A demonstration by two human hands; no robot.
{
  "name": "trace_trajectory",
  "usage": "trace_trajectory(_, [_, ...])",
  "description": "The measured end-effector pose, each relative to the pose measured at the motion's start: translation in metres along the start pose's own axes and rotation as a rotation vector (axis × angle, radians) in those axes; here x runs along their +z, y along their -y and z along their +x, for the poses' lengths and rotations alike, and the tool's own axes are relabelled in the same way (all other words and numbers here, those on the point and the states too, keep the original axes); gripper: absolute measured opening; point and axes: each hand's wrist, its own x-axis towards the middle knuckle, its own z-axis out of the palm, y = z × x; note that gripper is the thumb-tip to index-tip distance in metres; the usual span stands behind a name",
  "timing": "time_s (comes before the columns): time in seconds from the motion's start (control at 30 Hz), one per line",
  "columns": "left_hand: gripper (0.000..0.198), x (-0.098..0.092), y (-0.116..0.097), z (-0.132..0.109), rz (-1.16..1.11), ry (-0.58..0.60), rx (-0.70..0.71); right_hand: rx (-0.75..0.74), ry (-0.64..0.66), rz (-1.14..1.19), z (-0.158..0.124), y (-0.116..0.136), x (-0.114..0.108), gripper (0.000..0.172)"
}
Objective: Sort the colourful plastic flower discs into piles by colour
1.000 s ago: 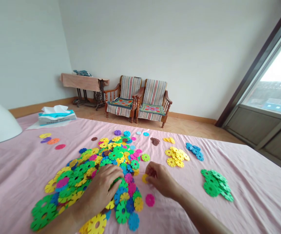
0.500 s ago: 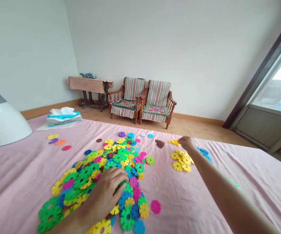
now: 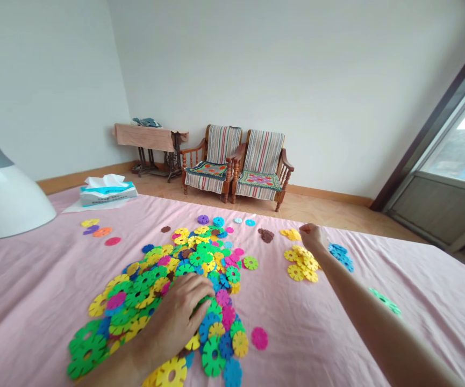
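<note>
A big heap of notched plastic discs in many colours (image 3: 143, 282) lies on the pink cloth (image 3: 297, 344). My left hand (image 3: 186, 306) rests on the heap with curled fingers; anything beneath them is hidden. My right hand (image 3: 313, 236) is closed beside a small group of yellow discs (image 3: 291, 234), and what it may hold cannot be made out. Just below it sits a larger yellow pile (image 3: 301, 263). Blue discs (image 3: 341, 257) are right of my right wrist, and green discs (image 3: 385, 302) lie beyond my forearm. Brown discs (image 3: 266, 235) are left of the yellow ones.
A white tissue box (image 3: 107, 192) and a white rounded object with a grey band (image 3: 10, 199) stand at the left. Single discs, one of them pink (image 3: 259, 338), lie around the heap. Two wooden chairs (image 3: 260, 161) stand past the cloth's far edge.
My right hand has shifted very slightly right, uncovering more of the blue and green discs. The whole view has moved a little. My left hand stays on the heap.
</note>
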Motion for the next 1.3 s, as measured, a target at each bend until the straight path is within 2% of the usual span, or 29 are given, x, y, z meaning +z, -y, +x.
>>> trace_trajectory(0.13, [0.013, -0.001, -0.002, 0.002, 0.001, -0.009, -0.005, -0.121, 0.152, 0.041, -0.045, 0.025, -0.002, 0.015])
trace_trajectory(0.3, [0.013, -0.002, -0.005, 0.002, 0.002, -0.011, -0.008, -0.362, 0.534, 0.112, -0.126, 0.063, 0.007, 0.014])
trace_trajectory(0.37, [0.013, -0.002, -0.005, 0.002, 0.009, -0.004, -0.008, -0.393, 0.573, 0.091, -0.149, 0.075, 0.012, 0.016])
trace_trajectory(0.43, [0.013, -0.002, -0.004, 0.002, 0.011, -0.002, -0.005, -0.41, 0.535, 0.07, -0.162, 0.085, 0.017, 0.02])
trace_trajectory(0.53, [0.014, -0.002, -0.004, 0.001, 0.008, -0.012, 0.002, -0.459, 0.496, 0.054, -0.169, 0.095, 0.023, 0.027])
trace_trajectory(0.7, [0.014, 0.0, -0.001, 0.001, 0.012, -0.013, 0.004, -0.505, 0.51, 0.036, -0.168, 0.106, 0.033, 0.033])
trace_trajectory(0.83, [0.014, 0.001, 0.0, 0.0, 0.005, -0.019, 0.006, -0.51, 0.52, 0.077, -0.167, 0.106, 0.034, 0.023])
trace_trajectory(1.03, [0.015, 0.0, -0.003, 0.0, -0.006, -0.031, 0.007, -0.458, 0.628, 0.082, -0.166, 0.092, 0.014, 0.007])
trace_trajectory(1.3, [0.015, -0.001, -0.002, 0.0, -0.013, -0.026, 0.016, -0.381, 0.674, 0.039, -0.152, 0.065, -0.017, 0.024])
